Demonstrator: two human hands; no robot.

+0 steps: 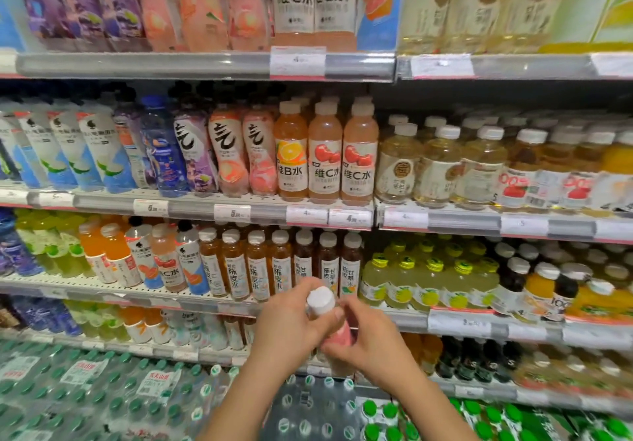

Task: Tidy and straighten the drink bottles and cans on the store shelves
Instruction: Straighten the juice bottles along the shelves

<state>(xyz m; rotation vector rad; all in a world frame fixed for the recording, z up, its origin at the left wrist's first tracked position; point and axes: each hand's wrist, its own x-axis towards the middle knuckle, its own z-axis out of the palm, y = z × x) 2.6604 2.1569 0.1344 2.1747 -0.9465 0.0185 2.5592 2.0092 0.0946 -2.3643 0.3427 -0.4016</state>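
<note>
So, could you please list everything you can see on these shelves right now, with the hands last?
pink bottle: one, white cap, held off the shelf in both hands.
vitamin C bottles: two at front, pink, second shelf centre.
orange bottle: one at front, left of those.
pale tea bottles: a row, yellowish, second shelf right.
brown tea bottles: a row, white caps, third shelf centre.
lime bottles: a row, yellow-green, third shelf right.
water packs: many, green caps, bottom left.
price tags: several, white, shelf edges.
left hand: gripping the bottle near its cap.
right hand: gripping its body.

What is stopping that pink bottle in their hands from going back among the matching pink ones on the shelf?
Nothing visible. Both the left hand and right hand grip the pink bottle in open air before the shelves; the matching pink bottles stand two shelves higher, unobstructed in front.
</note>
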